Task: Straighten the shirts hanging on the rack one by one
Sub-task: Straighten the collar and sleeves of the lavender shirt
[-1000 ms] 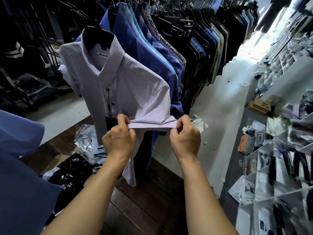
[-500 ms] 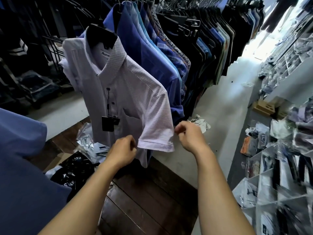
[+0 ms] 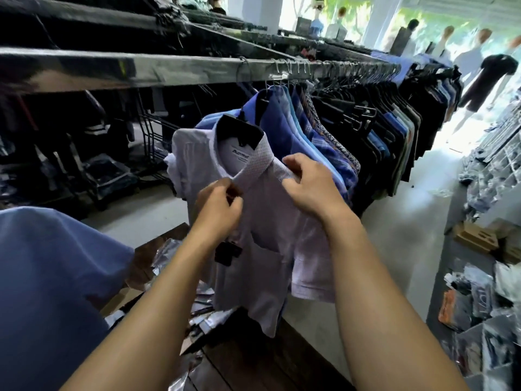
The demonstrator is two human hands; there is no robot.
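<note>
A pale lilac short-sleeved shirt (image 3: 270, 249) hangs on a black hanger (image 3: 239, 132) at the front of the metal rack rail (image 3: 174, 70). My left hand (image 3: 217, 207) pinches the shirt's front just under the collar tip. On the shirt's shoulder beside the collar (image 3: 253, 165) lies my right hand (image 3: 313, 184), fingers curled on the fabric. A black price tag (image 3: 227, 251) dangles below my left wrist. Behind it hang blue, plaid and dark shirts (image 3: 324, 142) in a tight row.
A blue garment (image 3: 48, 292) fills the near left. Plastic-wrapped packets (image 3: 169, 249) lie on a dark wooden platform (image 3: 253, 359) below the shirt. Packaged goods (image 3: 485, 306) crowd the display on the right. A pale floor aisle (image 3: 408, 235) runs between rack and display.
Both hands let go of the sleeve hem and rose to the collar. The view tilted up, bringing the rack rail into sight.
</note>
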